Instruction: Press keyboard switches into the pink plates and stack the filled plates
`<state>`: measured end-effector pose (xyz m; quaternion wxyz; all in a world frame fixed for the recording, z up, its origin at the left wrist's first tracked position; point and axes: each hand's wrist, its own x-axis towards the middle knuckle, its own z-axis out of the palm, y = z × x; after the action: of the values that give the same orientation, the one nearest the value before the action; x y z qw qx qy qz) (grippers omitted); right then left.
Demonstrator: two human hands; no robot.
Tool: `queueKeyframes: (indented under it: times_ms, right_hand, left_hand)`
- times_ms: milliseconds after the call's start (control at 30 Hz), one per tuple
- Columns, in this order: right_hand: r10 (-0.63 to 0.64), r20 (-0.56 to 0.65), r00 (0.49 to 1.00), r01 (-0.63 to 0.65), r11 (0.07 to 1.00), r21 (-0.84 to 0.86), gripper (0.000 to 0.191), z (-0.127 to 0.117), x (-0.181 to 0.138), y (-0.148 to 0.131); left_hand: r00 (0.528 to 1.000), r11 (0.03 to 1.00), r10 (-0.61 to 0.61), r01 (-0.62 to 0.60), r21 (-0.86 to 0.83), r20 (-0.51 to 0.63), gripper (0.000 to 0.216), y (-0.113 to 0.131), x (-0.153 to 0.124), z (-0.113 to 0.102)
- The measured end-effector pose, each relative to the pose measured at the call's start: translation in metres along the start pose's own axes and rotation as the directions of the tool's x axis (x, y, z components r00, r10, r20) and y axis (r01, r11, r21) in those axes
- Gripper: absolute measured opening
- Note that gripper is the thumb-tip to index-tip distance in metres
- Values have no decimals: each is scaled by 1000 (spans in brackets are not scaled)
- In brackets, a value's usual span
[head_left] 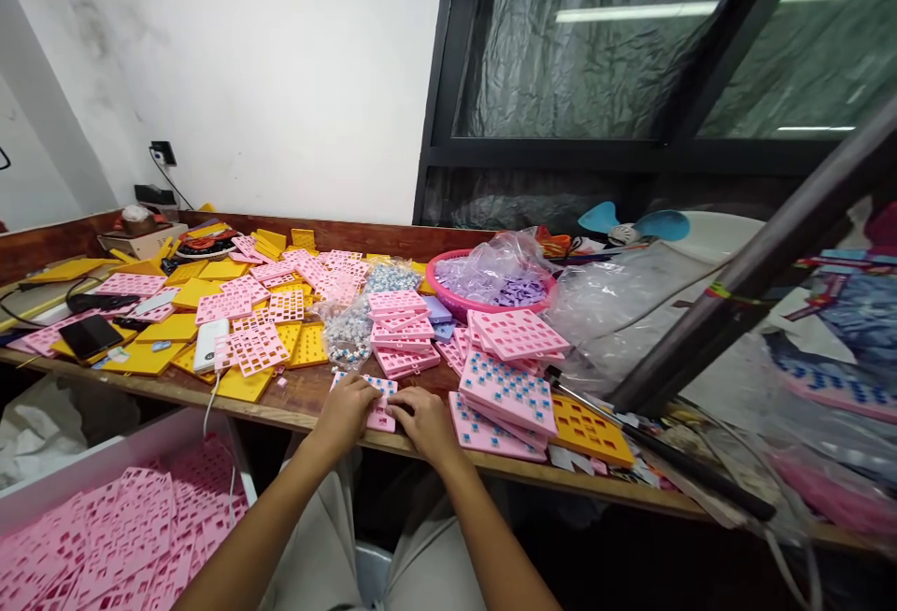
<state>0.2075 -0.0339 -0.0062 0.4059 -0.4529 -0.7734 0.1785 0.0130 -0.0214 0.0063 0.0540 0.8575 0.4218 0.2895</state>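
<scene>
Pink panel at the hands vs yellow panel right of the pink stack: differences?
Colour: pink panel is light pink, yellow panel deep yellow.
Fill: pink panel carries small blue pieces; yellow panel shows dark square openings.
Contact: left hand and right hand are on pink panel; neither touches yellow panel.
Both lie on the table.

Stained white wall (280, 78), dark-framed window (631, 69); long wooden table (301, 394)

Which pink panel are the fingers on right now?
The pink panel at the front edge of the wooden table, left of the blue-dotted stack; only it has the left hand and right hand on it.
</scene>
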Motion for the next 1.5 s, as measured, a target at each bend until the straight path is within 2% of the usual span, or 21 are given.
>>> queueKeyframes:
  times_ms: [233,467,600,733,833,933,1000,1033,1133,1267,1333,1400,1500]
  right_hand:
    - [-77,-15,997,73,984,-162,13,-1,-2,-1]
    - [-115,19,993,115,933,-341,23,2,-16,-14]
    - [-132,48,990,140,890,-435,28,4,-26,-18]
    - [-121,64,991,137,901,-412,29,5,-28,-18]
    - [-87,46,995,97,943,-319,28,2,-25,-16]
    - [-77,32,997,82,969,-233,25,-3,-9,-16]
    - [-91,30,995,95,975,-200,25,-5,13,-20]
    - [-99,44,994,106,973,-204,24,-5,27,-24]
    - [-78,181,980,139,926,-352,24,8,74,-38]
    - [111,349,931,148,757,-636,29,45,125,-49]
    - [170,381,909,151,717,-681,27,64,139,-49]
    - [188,396,899,152,714,-684,23,78,147,-48]
    - [197,399,896,146,717,-682,18,86,152,-46]
  left_hand:
    - [997,998,40,-36,-56,72,25,-5,10,-5]
    - [999,991,32,-33,-127,-4,25,-14,6,1]
    - [999,999,18,-16,-46,47,26,-11,13,0]
    - [989,999,-17,12,31,149,22,-2,21,-5]
    - [993,1000,-25,24,16,114,20,-5,17,-11]
    - [998,994,-31,25,-103,-59,20,-27,3,-20]
    - [968,978,-148,113,-174,-205,21,-51,-6,-27]
    - [952,971,-198,158,-182,-234,22,-63,-9,-30]
    - [969,971,-186,157,-179,-162,27,-89,-15,-33]
    - [989,982,-122,108,-156,-79,28,-95,-12,-28]
    - [989,983,-132,123,-134,-65,27,-93,-10,-27]
    - [985,981,-163,157,-112,-53,26,-92,-9,-26]
    - [967,967,-250,247,-63,-51,24,-95,-10,-25]
